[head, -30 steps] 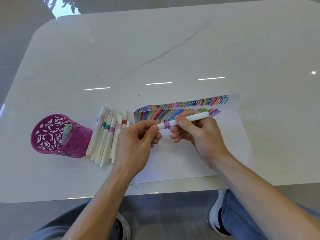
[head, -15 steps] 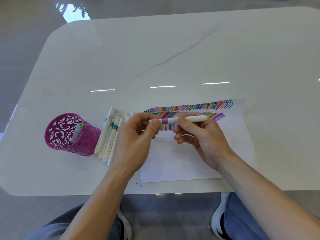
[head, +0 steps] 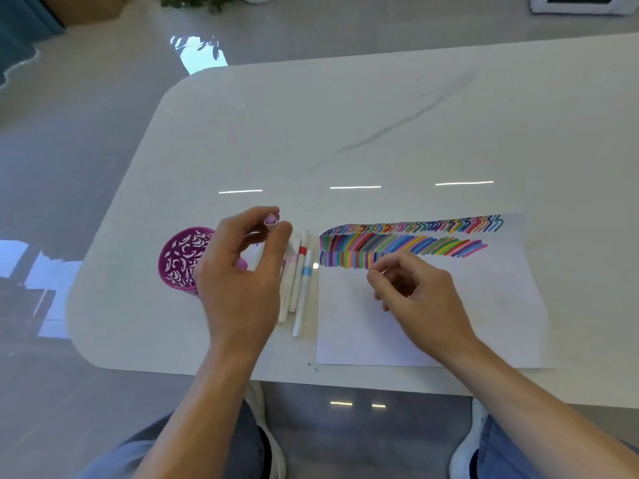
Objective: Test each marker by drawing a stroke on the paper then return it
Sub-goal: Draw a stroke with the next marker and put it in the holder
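Left grip (head: 238, 281) pinches the purple-capped marker (head: 271, 220), end up, just right of the cup (head: 179, 257), likely poised for return. Right grip (head: 418, 292), farther right over the paper (head: 484, 305), is loosely curled and seemingly empty. Other markers (head: 304, 271) lie between cup and paper.

I see only the purple end of the marker (head: 270, 220) pinched in the left hand (head: 242, 281); its barrel is hidden behind the thumb and fingers. That hand also covers the right side of the pink cup (head: 179, 261) and most of the row of markers (head: 303, 271), so I cannot count them. The right hand (head: 422, 299) curls over its palm; whether it holds anything I cannot tell. Both forearms run off the bottom edge.
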